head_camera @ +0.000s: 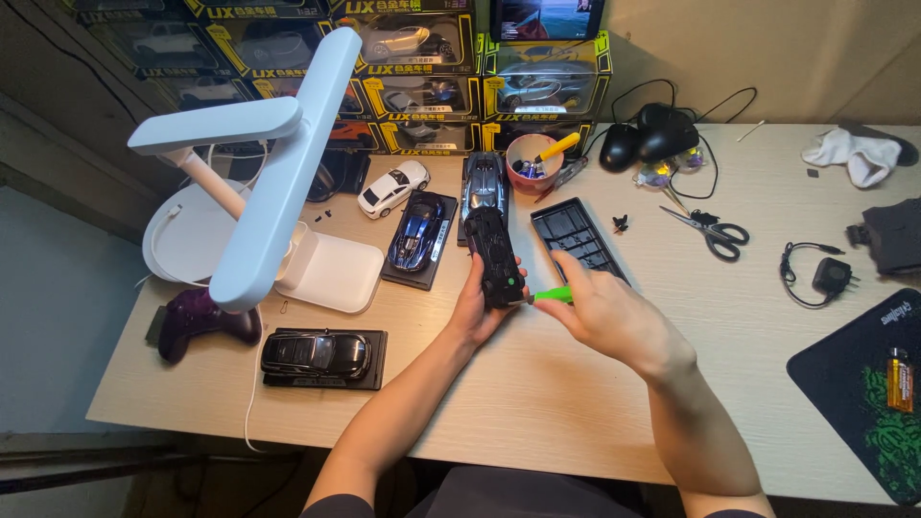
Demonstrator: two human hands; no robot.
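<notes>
Pale wood-grain tabletop (576, 403) fills the view, its near edge running under the person's forearms. Nearest the body, the right hand (614, 317) is pressed together around a green-handled screwdriver (554, 294), whose tip points left and meets the near end of a black model car (493, 257). The left hand (477, 309) cups that car from below and from the left, fingers wrapped up its side, holding it underside-up just above the surface. The car's long axis runs away from the person, so the tool comes at it almost crosswise from the right. Both hands sit touching the car; the left carries it, the right only reaches it through the tool.

Bare wood lies open in front of and to the right of the hands. Left of them a black car on a plinth (321, 355) rests near the edge beside a purple game controller (197, 321). Just beyond the held car lie an empty black base tray (576, 235), a blue car on a plinth (419, 235) and a silver car (484, 182). Scissors (715, 230) lie well to the right. Farther back stand a white desk lamp (278, 163), a pink cup of tools (532, 163) and stacked boxed cars (432, 58) against the wall.
</notes>
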